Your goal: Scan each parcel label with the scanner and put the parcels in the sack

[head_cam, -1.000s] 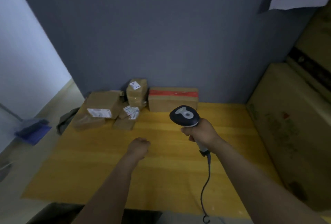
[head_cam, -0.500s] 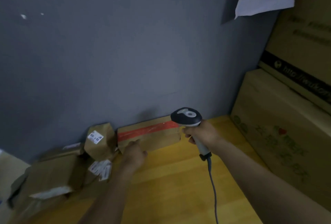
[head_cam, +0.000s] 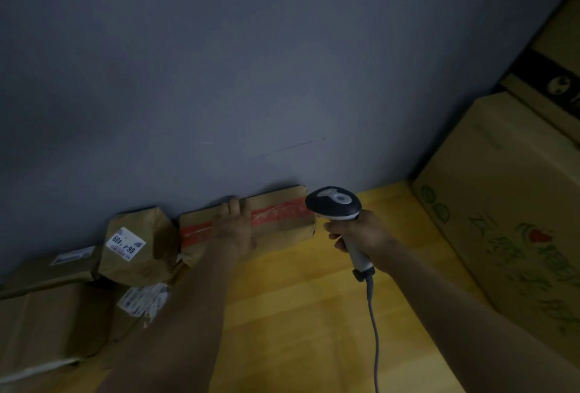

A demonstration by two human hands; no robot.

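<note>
A long brown parcel with red tape (head_cam: 282, 215) lies against the grey wall at the back of the yellow table (head_cam: 298, 314). My left hand (head_cam: 233, 229) lies over its left half, fingers hooked over the far top edge. My right hand (head_cam: 361, 232) grips the handle of the black-and-white scanner (head_cam: 334, 202), whose head hovers at the parcel's right end. A cable hangs from the handle. The parcel's label is hidden. No sack is in view.
Left of the taped parcel stands a small paper-wrapped parcel with a white label (head_cam: 138, 242). Below it are a labelled packet (head_cam: 142, 298), a flat parcel (head_cam: 53, 270) and a big brown box (head_cam: 47, 323). Large printed cartons (head_cam: 508, 220) wall off the right side.
My left hand has moved forward from above the table onto the red-taped parcel. The scanner stays beside the parcel's right end, and the view has moved closer to the wall.
</note>
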